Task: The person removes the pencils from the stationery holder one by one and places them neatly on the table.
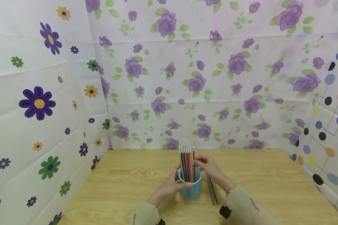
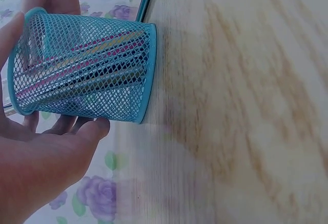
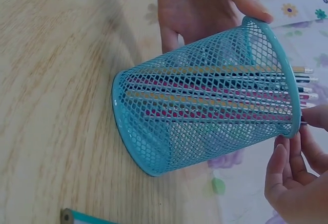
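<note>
A blue mesh pencil cup (image 1: 195, 188) stands upright on the wooden table, holding a bunch of pencils (image 1: 186, 157). My left hand (image 1: 169, 186) grips it from the left, thumb at the front rim. In the left wrist view the fingers reach around the mesh wall (image 2: 87, 67). At the right side of the rim, my right hand (image 1: 209, 167) pinches a dark pencil (image 1: 193, 153) between thumb and fingers. That pencil's lower part is inside the cup. Through the mesh in the right wrist view, pencil shafts (image 3: 205, 83) lean together toward one side.
Several loose pencils (image 1: 212, 191) lie on the table (image 1: 124, 187) just right of the cup, under the right forearm. One pencil end (image 3: 69, 216) shows at the lower edge of the right wrist view. Flower-patterned sheets (image 1: 157, 84) stand behind and left.
</note>
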{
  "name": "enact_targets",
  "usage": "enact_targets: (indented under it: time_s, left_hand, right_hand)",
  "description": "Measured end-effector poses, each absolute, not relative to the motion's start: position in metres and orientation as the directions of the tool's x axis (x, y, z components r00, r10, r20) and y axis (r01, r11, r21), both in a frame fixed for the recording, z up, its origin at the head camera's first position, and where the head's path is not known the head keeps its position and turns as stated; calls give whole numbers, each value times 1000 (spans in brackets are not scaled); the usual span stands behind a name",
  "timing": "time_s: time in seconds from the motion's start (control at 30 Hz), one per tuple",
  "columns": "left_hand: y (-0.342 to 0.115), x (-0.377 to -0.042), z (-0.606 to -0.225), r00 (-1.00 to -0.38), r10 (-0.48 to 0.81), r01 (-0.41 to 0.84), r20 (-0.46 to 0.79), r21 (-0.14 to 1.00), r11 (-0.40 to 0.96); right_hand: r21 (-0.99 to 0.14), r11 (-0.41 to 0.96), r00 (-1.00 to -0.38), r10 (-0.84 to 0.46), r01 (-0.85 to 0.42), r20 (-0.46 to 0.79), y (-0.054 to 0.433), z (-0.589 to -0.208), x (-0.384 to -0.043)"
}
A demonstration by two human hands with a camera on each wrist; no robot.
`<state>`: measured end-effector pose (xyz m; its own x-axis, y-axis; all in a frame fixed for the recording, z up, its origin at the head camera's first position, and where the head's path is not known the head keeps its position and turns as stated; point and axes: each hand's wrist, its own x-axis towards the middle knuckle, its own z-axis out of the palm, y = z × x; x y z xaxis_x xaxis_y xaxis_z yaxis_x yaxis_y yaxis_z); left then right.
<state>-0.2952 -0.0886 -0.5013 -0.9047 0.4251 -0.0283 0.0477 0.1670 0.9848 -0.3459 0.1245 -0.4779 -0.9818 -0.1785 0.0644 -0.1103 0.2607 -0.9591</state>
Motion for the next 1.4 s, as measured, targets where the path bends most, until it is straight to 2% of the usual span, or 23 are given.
enact_targets:
  time_s: [0.47,0.93,1.4]
  left_hand:
    - [-88,-292,-499,-901,434,65,-15,984,169]
    - [-87,-295,-504,-906,423,57,-16,986,160]
    - [-88,-294,-504,-899,437,74,-3,985,158]
  right_hand:
    - [-993,103,-983,-181,-49,30,133,-460,-342]
    - [-997,-8,-991,-114,-76,76,144,-454,-347]
    - [-965,-233,-990,-44,-123,137,149,-447,-346]
